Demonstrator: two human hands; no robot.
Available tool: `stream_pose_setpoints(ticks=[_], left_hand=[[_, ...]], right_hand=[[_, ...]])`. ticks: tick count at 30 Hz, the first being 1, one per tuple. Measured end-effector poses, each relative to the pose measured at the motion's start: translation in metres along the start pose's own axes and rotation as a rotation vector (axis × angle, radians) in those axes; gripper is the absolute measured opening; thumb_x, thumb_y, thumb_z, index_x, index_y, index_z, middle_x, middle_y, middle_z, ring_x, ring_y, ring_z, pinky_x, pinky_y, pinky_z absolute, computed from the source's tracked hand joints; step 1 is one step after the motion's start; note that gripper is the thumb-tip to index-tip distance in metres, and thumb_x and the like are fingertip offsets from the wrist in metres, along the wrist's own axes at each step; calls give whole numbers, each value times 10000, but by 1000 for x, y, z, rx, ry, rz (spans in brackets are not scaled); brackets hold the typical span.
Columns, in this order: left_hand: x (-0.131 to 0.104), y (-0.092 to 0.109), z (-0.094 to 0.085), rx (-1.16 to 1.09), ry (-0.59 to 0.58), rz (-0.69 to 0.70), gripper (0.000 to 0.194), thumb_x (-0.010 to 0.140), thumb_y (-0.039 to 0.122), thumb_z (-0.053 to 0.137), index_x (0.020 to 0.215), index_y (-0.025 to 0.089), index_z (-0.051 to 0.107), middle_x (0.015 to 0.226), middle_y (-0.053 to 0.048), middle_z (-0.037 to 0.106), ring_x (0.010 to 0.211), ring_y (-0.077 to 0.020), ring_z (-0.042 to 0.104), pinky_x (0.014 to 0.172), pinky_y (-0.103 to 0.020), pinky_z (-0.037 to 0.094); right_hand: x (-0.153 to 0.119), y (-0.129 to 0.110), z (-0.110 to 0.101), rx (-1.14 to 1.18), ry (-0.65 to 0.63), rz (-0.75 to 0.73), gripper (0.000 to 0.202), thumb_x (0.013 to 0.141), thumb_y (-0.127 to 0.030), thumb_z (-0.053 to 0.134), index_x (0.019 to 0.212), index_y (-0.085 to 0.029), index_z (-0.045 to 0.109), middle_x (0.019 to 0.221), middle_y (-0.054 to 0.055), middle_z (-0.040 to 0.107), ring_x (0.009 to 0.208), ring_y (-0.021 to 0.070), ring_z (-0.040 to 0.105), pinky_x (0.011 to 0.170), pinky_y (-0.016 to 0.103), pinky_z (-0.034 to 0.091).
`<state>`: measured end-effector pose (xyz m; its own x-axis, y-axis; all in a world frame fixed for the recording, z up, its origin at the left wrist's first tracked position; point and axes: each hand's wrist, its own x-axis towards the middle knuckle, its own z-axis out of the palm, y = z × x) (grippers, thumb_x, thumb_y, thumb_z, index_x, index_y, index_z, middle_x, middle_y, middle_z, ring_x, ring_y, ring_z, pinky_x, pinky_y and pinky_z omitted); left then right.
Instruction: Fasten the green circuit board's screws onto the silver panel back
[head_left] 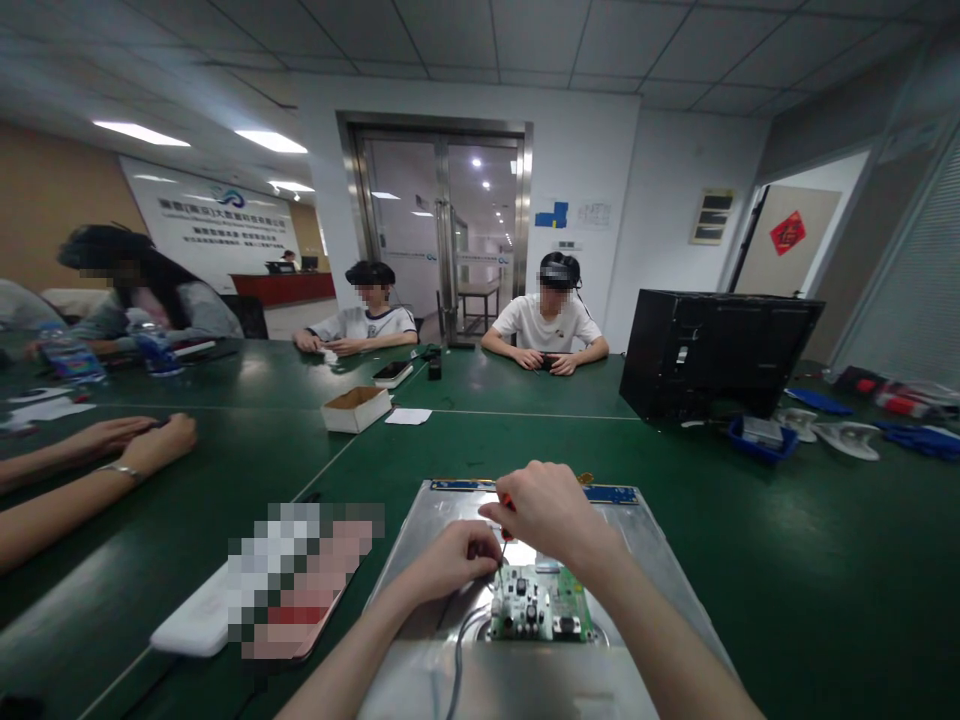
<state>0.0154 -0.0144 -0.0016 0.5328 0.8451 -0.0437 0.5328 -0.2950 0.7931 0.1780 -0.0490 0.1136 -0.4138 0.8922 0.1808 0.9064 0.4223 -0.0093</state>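
My right hand (555, 510) is closed around a screwdriver (508, 533) with a red handle, its shaft pointing down. Below it lies a green circuit board (544, 600), mounted on the back of a flat silver metal panel (420, 690). My left hand (454, 560) is pinched beside the shaft, at the board's upper left corner. What its fingertips hold, if anything, is hidden. A grey cable (459, 655) runs from the board's left side toward me. Along the panel's far edge sits a narrow blue circuit strip (611, 495).
Two phones, one white (195, 610) and one pinkish (300, 625), lie left of the panel. Ahead stands an open box (356, 412). A black monitor casing (712, 350) and a blue tray (761, 440) are at right. A co-worker's hands (150, 450) are at left; others sit opposite.
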Motion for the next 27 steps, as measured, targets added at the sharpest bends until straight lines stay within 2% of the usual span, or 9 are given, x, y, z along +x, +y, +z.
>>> stream_pose_setpoints(ticks=[4,8,13,15,17,21,24,27], left_hand=[[3,-8,1,-4,-4,45,90,657,121,557,672,140,644,667,17,592,659,-135,523,622,-221,399],[4,-11,2,6,-6,58,104,649,113,549,688,143,641,667,19,594,663,-135,525,620,-217,402],[3,-7,3,13,14,72,132,633,99,556,716,142,649,681,15,609,672,-141,532,634,-225,405],[3,-5,3,2,15,72,156,629,86,548,731,141,652,690,13,619,664,-141,537,635,-229,408],[2,-4,4,-13,14,65,181,623,72,535,742,142,653,695,14,626,653,-139,543,630,-230,410],[0,-2,4,4,19,45,200,639,70,515,748,148,663,722,8,641,682,-150,573,629,-229,416],[1,-3,4,33,23,41,215,633,60,492,712,146,672,729,-3,649,703,-155,581,645,-232,420],[3,-6,5,27,23,59,264,599,38,461,710,144,676,702,0,645,684,-146,566,645,-229,419]], right_hand=[[0,-4,1,-7,1,-17,219,877,-321,486,886,-213,677,850,82,720,788,238,674,600,286,397],[-3,0,-2,14,-18,-57,197,831,-290,529,991,-219,619,870,62,717,779,222,661,591,273,373],[-7,9,-6,52,-55,-150,190,800,-243,549,982,-248,602,873,15,717,778,194,654,556,255,322],[-7,9,-6,74,-48,-177,193,816,-262,549,1000,-252,604,877,11,723,781,198,659,547,256,312],[-6,8,-4,83,-33,-180,196,848,-351,553,1007,-255,614,859,12,728,776,207,664,544,257,316],[-3,5,-2,38,0,-146,311,893,-507,493,903,-243,656,819,35,729,747,217,670,551,259,336],[-2,5,-1,17,-10,-134,317,920,-459,458,835,-235,665,795,43,722,732,211,667,559,258,342],[0,7,-1,17,-25,-115,226,909,-355,471,877,-236,661,811,47,720,753,212,664,579,260,347]])
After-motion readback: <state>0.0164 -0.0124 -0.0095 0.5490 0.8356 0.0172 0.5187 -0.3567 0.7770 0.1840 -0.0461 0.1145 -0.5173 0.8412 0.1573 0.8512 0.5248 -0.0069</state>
